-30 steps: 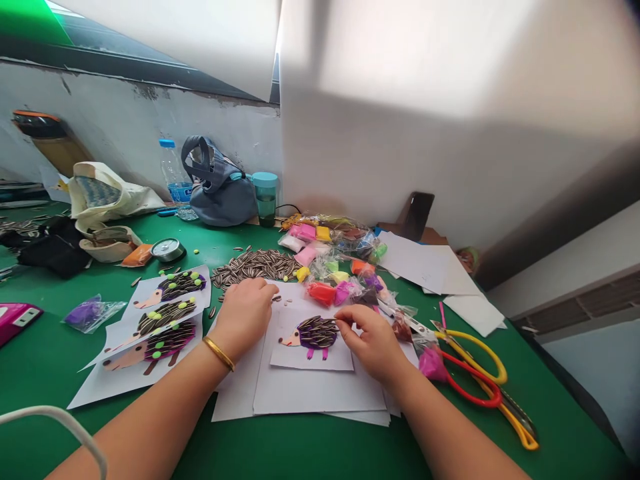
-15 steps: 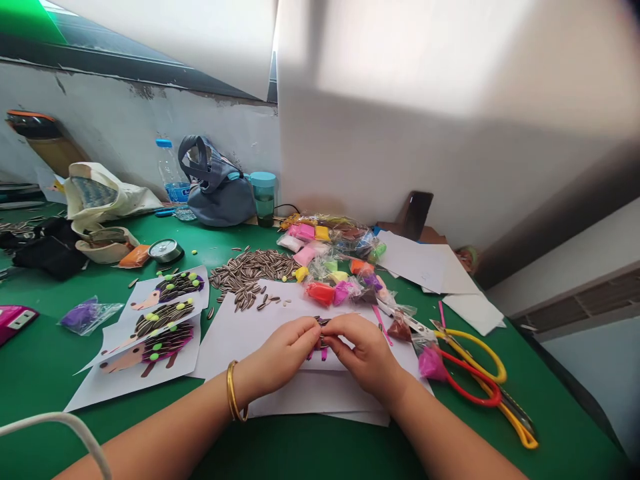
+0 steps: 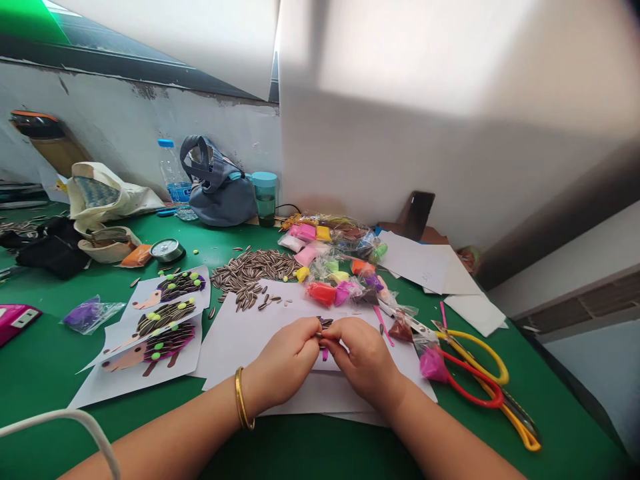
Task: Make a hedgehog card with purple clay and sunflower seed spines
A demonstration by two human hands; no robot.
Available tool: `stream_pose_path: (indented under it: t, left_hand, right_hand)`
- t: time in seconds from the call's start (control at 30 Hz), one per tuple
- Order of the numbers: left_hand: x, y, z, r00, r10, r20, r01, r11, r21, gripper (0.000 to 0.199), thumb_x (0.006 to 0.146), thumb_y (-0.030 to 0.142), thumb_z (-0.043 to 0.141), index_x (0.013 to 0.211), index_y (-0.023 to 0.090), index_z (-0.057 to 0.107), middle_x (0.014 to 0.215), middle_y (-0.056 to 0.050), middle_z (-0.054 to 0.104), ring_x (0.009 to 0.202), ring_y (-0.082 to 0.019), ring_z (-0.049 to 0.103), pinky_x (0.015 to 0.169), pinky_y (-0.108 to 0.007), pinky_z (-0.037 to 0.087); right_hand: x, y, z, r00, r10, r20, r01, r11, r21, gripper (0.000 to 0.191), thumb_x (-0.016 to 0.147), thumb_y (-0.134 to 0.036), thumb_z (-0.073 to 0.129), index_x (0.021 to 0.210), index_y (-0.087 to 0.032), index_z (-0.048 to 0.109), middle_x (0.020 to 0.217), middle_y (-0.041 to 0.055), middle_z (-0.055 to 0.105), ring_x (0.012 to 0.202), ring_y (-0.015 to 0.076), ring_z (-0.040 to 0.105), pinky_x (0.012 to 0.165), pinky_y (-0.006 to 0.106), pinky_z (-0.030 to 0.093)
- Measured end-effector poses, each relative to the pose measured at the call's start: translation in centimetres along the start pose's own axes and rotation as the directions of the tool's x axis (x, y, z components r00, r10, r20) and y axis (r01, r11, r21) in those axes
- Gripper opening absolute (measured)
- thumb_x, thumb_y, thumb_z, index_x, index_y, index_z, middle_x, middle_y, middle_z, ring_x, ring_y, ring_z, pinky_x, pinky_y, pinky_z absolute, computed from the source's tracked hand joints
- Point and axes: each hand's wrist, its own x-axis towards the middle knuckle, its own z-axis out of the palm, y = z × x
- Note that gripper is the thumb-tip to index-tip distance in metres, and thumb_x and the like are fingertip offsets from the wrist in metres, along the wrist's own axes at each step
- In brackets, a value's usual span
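Over the white paper point(image 3: 240, 347), my left hand point(image 3: 287, 360) and my right hand point(image 3: 363, 357) meet fingertip to fingertip. Both are closed in a pinch on a small sunflower seed point(image 3: 320, 336), mostly covered by the fingers. Just beneath them lies a partly hidden piece with dark striped seeds point(image 3: 325, 323) and a magenta strip point(image 3: 325, 355). A heap of sunflower seeds point(image 3: 257, 267) lies beyond the paper, a few loose ones on its edge. To the left rest paper sheets with seed-covered hedgehogs point(image 3: 165, 343) dotted with light green balls.
Bags of coloured clay point(image 3: 320, 292) lie behind my hands. Scissors with red and yellow handles point(image 3: 475, 383) and a utility knife are at the right. A blue bag point(image 3: 220, 197), a cup point(image 3: 265, 197) and a phone point(image 3: 419, 215) stand by the wall. A white cable point(image 3: 75, 415) crosses the lower left.
Both hands stay together over the paper, with the fingertips shifted slightly and the left hand covering more of the magenta part. The whole view has moved a little.
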Motion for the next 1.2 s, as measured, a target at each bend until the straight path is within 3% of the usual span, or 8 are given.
stream_pose_path:
  t: [0.23,0.4,0.53,0.63,0.73,0.83,0.93,1.2]
  left_hand:
    - [-0.1,0.2,0.1,0.998,0.064,-0.029,-0.064,0.998,-0.005,0.018,0.090,0.021,0.037,0.077,0.020,0.050,0.076,0.000,0.054,0.071,-0.016,0.048,0.064,-0.028,0.035]
    - [-0.3,0.3,0.2,0.982,0.165,-0.094,-0.148,0.975,0.168,0.018,0.088,0.019,0.040,0.072,0.019,0.047,0.070,0.001,0.052,0.066,-0.014,0.045,0.061,-0.027,0.032]
    - [-0.6,0.2,0.2,0.962,0.250,-0.110,-0.214,0.941,0.263,0.017,0.087,0.017,0.041,0.072,0.019,0.048,0.070,0.001,0.051,0.066,-0.015,0.045,0.061,-0.027,0.032]
    - [-0.5,0.1,0.1,0.956,0.274,-0.103,-0.237,0.931,0.278,0.017,0.087,0.018,0.041,0.073,0.019,0.050,0.071,0.000,0.053,0.068,-0.015,0.046,0.063,-0.028,0.032]
    - [-0.2,0.0,0.0,0.983,0.167,-0.080,-0.155,0.978,0.143,0.019,0.088,0.022,0.040,0.072,0.019,0.051,0.070,0.000,0.053,0.067,-0.015,0.047,0.062,-0.028,0.033]
    - [0.1,0.1,-0.2,0.999,0.044,-0.004,-0.044,0.991,-0.124,0.020,0.087,0.025,0.041,0.071,0.019,0.051,0.070,0.001,0.054,0.068,-0.015,0.048,0.063,-0.027,0.036]
    - [0.2,0.2,-0.3,0.998,-0.006,0.066,0.024,0.957,-0.289,0.017,0.083,0.025,0.042,0.068,0.019,0.049,0.066,0.003,0.049,0.066,-0.014,0.045,0.062,-0.026,0.037]
    - [-0.2,0.3,-0.7,0.978,-0.037,0.206,0.135,0.864,-0.485,0.012,0.075,0.020,0.043,0.062,0.019,0.042,0.059,0.004,0.039,0.059,-0.012,0.035,0.056,-0.026,0.029]
  right_hand:
    - [0.1,-0.4,-0.3,0.982,0.184,0.029,-0.186,0.974,0.129,0.008,0.090,-0.020,0.055,0.087,-0.021,0.062,0.079,0.0037,0.068,0.074,0.0181,0.061,0.068,0.031,0.046]
    - [0.5,-0.8,-0.5,0.853,0.479,0.208,-0.519,0.738,0.430,0.008,0.085,-0.027,0.061,0.081,-0.021,0.061,0.076,0.0017,0.067,0.072,0.0166,0.062,0.065,0.028,0.047]
    - [0.9,-1.1,-0.5,0.795,0.524,0.306,-0.595,0.574,0.562,0.016,0.083,-0.032,0.063,0.076,-0.020,0.056,0.070,-0.0007,0.062,0.066,0.0143,0.058,0.062,0.027,0.046]
    - [0.8,-0.9,-0.5,0.789,0.513,0.338,-0.606,0.563,0.561,0.018,0.085,-0.035,0.061,0.077,-0.020,0.054,0.068,-0.0015,0.060,0.064,0.0140,0.057,0.061,0.026,0.046]
    - [0.6,-0.5,-0.6,0.880,0.410,0.238,-0.473,0.796,0.377,0.016,0.090,-0.033,0.055,0.081,-0.020,0.056,0.074,0.0014,0.062,0.069,0.0155,0.056,0.064,0.028,0.043]
    - [0.5,-0.2,-0.8,0.982,0.115,0.152,-0.120,0.993,0.023,0.020,0.095,-0.029,0.045,0.083,-0.019,0.058,0.078,0.0046,0.062,0.074,0.0175,0.053,0.068,0.031,0.038]
    - [0.7,-0.4,-1.0,0.984,-0.061,0.166,0.096,0.973,-0.209,0.024,0.096,-0.023,0.040,0.079,-0.019,0.057,0.075,0.0055,0.061,0.072,0.0178,0.050,0.067,0.032,0.033]
    - [0.5,-1.0,-0.5,0.973,-0.211,0.095,0.231,0.914,-0.335,0.031,0.097,-0.026,0.043,0.067,-0.020,0.048,0.063,0.0027,0.057,0.062,0.0157,0.045,0.064,0.032,0.029]
